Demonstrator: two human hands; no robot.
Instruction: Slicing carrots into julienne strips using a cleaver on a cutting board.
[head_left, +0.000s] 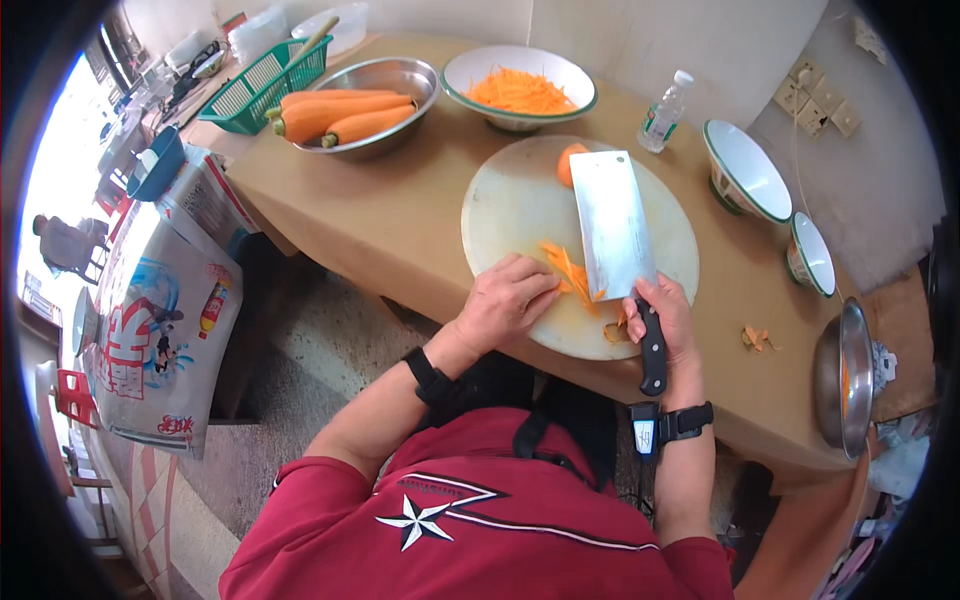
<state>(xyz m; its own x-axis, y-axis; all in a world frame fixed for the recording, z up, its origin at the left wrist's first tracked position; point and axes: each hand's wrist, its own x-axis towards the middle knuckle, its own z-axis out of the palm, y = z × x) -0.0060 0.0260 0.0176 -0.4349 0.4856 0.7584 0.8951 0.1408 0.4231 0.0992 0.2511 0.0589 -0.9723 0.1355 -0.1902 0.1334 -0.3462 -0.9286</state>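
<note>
My right hand (667, 319) grips the black handle of a cleaver (613, 217), whose broad steel blade lies flat over a round white cutting board (510, 187). At the board's near left, my left hand (514, 296) has its fingers bent down at a small pile of carrot strips (566, 270); whether it pinches any is hidden. Part of an orange carrot piece (568, 165) shows at the blade's far left corner. Carrot peel (616, 331) lies by the cleaver handle.
Beyond the board stand a bowl of shredded carrot (517, 91) and a steel bowl (427, 82) with whole carrots (330, 118). A green basket (240, 112) is far left. A plastic bottle (664, 116), white bowls (750, 169) and another steel bowl (859, 375) stand right. A person (67, 240) sits far left.
</note>
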